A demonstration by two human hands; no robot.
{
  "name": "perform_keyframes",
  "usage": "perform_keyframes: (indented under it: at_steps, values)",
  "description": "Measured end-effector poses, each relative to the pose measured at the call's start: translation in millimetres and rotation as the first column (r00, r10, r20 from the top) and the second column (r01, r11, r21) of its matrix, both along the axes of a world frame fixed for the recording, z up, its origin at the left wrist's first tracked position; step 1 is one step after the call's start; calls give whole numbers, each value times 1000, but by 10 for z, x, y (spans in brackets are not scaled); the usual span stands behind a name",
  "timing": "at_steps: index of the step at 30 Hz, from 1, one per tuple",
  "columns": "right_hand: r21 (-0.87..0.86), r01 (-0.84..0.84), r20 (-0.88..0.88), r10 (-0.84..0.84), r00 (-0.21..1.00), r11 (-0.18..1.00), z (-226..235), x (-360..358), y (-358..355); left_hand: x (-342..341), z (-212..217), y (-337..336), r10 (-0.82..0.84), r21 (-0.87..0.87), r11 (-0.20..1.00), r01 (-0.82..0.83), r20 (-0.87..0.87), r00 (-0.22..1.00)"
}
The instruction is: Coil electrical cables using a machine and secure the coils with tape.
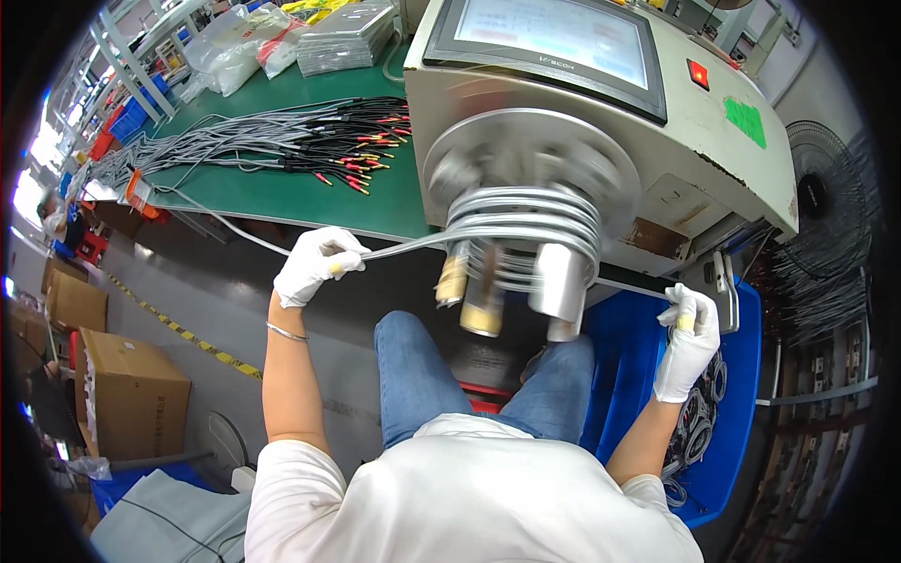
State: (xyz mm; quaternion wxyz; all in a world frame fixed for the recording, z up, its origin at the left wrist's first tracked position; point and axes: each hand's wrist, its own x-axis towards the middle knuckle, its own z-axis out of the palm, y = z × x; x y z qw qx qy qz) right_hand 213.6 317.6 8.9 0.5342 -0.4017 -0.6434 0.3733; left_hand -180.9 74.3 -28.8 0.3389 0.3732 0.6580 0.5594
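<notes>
My left hand (322,266), in a white glove, is closed around a grey cable (413,246). From the hand the cable runs right to the winding head, where several turns (526,220) are wrapped around blurred metal pegs (560,280). Behind the pegs, the round metal disc (601,164) of the winding machine is blurred as well. On the other side of the hand, a cable length leads back to the bench. My gloved right hand (687,342) is raised beside the machine, above the blue bin, fingers curled in with nothing visible in them.
Grey cables with red and gold plugs (361,159) lie on the green bench (282,202). The machine (723,122) carries a screen (554,42) and a red switch (698,74). Coiled cables sit in the blue bin (737,450). A black fan (817,188) stands right; cardboard boxes (141,394) stand left.
</notes>
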Motion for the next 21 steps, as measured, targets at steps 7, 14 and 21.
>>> perform_keyframes:
  at_steps: [7, 14, 21]
  values:
    - [-7, 13, 3, -13, 1000, 1000, -25, 10, 20, 169, 249, 105, -59, 38, 997, 62, -62, 996]
    - [-10, 12, -9, -12, 1000, 1000, -21, 54, 27, 356, 402, 228, -125, 175, 976, 129, -31, 992]
    - [9, -45, 14, 45, 999, 999, 13, -36, 3, 566, 468, 359, -116, 255, 961, 103, 36, 993]
